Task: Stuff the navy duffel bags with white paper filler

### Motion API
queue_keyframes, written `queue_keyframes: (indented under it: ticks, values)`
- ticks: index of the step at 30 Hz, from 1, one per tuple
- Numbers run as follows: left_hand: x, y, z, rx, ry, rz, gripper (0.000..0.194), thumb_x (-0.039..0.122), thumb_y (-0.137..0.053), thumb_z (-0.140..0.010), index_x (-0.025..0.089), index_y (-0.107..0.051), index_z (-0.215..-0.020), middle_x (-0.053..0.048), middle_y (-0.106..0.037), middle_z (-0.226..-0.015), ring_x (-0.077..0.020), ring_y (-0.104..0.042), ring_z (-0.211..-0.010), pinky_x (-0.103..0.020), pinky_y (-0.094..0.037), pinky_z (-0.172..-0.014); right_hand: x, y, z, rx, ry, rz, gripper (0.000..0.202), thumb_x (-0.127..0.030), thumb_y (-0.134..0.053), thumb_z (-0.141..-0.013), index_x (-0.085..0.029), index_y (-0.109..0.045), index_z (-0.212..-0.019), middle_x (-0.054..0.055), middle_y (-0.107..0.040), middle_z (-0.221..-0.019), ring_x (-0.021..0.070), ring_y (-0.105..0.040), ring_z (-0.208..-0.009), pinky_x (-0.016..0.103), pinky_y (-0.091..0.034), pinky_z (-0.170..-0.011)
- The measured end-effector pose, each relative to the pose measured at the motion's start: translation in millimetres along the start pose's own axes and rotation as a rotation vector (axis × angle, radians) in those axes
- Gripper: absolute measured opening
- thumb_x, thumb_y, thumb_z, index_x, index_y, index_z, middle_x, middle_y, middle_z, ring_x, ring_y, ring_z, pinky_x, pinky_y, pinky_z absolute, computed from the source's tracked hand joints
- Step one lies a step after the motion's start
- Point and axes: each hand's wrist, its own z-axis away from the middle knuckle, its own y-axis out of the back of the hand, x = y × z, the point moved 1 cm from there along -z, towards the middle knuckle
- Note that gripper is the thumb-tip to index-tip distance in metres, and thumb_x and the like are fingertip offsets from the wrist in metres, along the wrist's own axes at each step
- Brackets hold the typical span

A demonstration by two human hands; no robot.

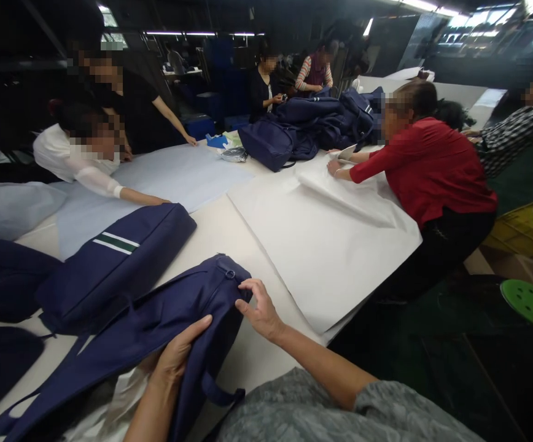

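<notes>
A navy blue fabric bag (165,313) lies tilted in front of me, its side opening facing me and pale crumpled material (123,393) showing inside. My left hand (178,350) grips the bag at the edge of this opening, thumb on the outer cloth and the other fingers mostly hidden. At the bag's far end, my right hand (261,310) has its thumb and curled fingers apart, the fingertips at or touching the corner near a small metal ring (230,274). A strap loop (220,393) hangs from the bag's near side.
Another navy bag (123,252) with a green-and-white stripe lies to the left, more bags beyond it. White sheets (331,245) cover the table's right part, where a person in red (436,166) leans over. More navy bags (312,123) are piled at the back. Several other people stand around.
</notes>
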Motion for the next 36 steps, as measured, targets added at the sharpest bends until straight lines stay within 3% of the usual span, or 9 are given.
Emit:
queue_keyframes:
  ticks: [5,9,12,14,16,21,26,29,36]
  values:
    - [-6.7,-0.1,49.7,0.046,-0.034,-0.028,0.033,0.020,-0.067,-0.078,0.008,-0.071,-0.108,-0.014,-0.075,-0.084,-0.0336,-0.073,-0.087,-0.045,-0.062,-0.081,-38.4,14.3,10.3,-0.090,0.171,0.132,0.069,-0.055,-0.072,-0.078,-0.020,-0.052,-0.133,0.012,-0.051,-0.129,0.0245,-0.047,-0.124,0.042,-0.038,-0.110]
    - [-22.9,5.1,61.2,-0.002,0.055,-0.103,0.033,0.022,-0.072,-0.071,0.007,-0.072,-0.101,-0.017,-0.075,-0.087,-0.0351,-0.073,-0.085,-0.045,-0.062,-0.079,-44.2,46.4,20.4,-0.347,0.087,0.107,0.086,-0.059,-0.083,-0.063,-0.025,-0.052,-0.136,0.006,-0.052,-0.110,0.0171,-0.054,-0.091,0.033,-0.052,-0.086]
    - [-29.3,-0.8,57.2,-0.049,0.036,-0.212,0.035,0.024,-0.080,-0.064,0.010,-0.073,-0.095,-0.015,-0.075,-0.088,-0.0339,-0.072,-0.085,-0.042,-0.061,-0.079,-38.5,66.1,24.2,-0.405,-0.001,0.146,0.059,-0.056,-0.068,-0.083,-0.026,-0.056,-0.132,0.006,-0.051,-0.110,0.0130,-0.053,-0.081,0.030,-0.052,-0.081]
    - [-30.2,-8.8,50.1,-0.055,0.002,-0.356,0.035,0.030,-0.083,-0.062,0.011,-0.074,-0.090,-0.013,-0.075,-0.086,-0.0315,-0.071,-0.085,-0.038,-0.059,-0.076,-31.8,69.5,22.2,-0.355,0.025,0.246,0.038,-0.050,-0.060,-0.091,-0.023,-0.065,-0.116,0.008,-0.051,-0.121,0.0158,-0.056,-0.096,0.034,-0.049,-0.092]
    - [-31.5,-15.0,42.4,-0.034,-0.101,-0.595,0.028,0.038,-0.079,-0.068,0.013,-0.072,-0.080,-0.009,-0.073,-0.076,-0.0287,-0.070,-0.076,-0.034,-0.056,-0.068,-22.7,64.2,18.5,-0.366,0.107,0.294,0.031,-0.047,-0.067,-0.087,-0.021,-0.066,-0.102,0.009,-0.052,-0.130,0.0199,-0.053,-0.114,0.037,-0.043,-0.104]
    - [-46.1,-12.8,40.3,0.189,-0.646,-1.355,0.026,0.034,-0.052,-0.091,0.017,-0.063,-0.074,-0.005,-0.068,-0.070,-0.0229,-0.065,-0.071,-0.030,-0.040,-0.066,-1.3,37.7,13.1,-0.583,0.231,0.154,0.037,-0.043,-0.076,-0.079,-0.020,-0.057,-0.101,0.006,-0.063,-0.109,0.0176,-0.058,-0.105,0.033,-0.046,-0.098]
    - [-59.6,-7.8,57.6,0.464,-0.666,-1.740,0.029,0.035,-0.042,-0.098,0.020,-0.066,-0.091,-0.008,-0.071,-0.080,-0.0240,-0.067,-0.074,-0.030,-0.034,-0.061,-0.4,23.9,9.5,-0.614,0.253,0.218,0.035,-0.046,-0.076,-0.079,-0.019,-0.057,-0.090,0.003,-0.061,-0.090,0.0167,-0.056,-0.087,0.029,-0.048,-0.084]
    - [-55.9,-6.2,63.4,0.587,-0.722,-1.748,0.027,0.036,-0.046,-0.097,0.022,-0.067,-0.087,-0.006,-0.071,-0.082,-0.0231,-0.066,-0.077,-0.030,-0.034,-0.061,-1.6,16.6,8.8,-0.680,0.324,0.273,0.030,-0.046,-0.068,-0.086,-0.019,-0.055,-0.086,0.003,-0.060,-0.085,0.0162,-0.054,-0.081,0.028,-0.045,-0.077]
    - [-54.3,6.5,65.6,0.687,-0.890,-1.367,0.020,0.032,-0.054,-0.090,0.022,-0.060,-0.074,-0.002,-0.067,-0.085,-0.0198,-0.063,-0.082,-0.029,-0.042,-0.070,-5.2,0.3,9.1,-0.806,0.332,0.150,0.030,-0.043,-0.060,-0.092,-0.018,-0.051,-0.078,0.000,-0.054,-0.072,0.0121,-0.047,-0.065,0.025,-0.038,-0.064]
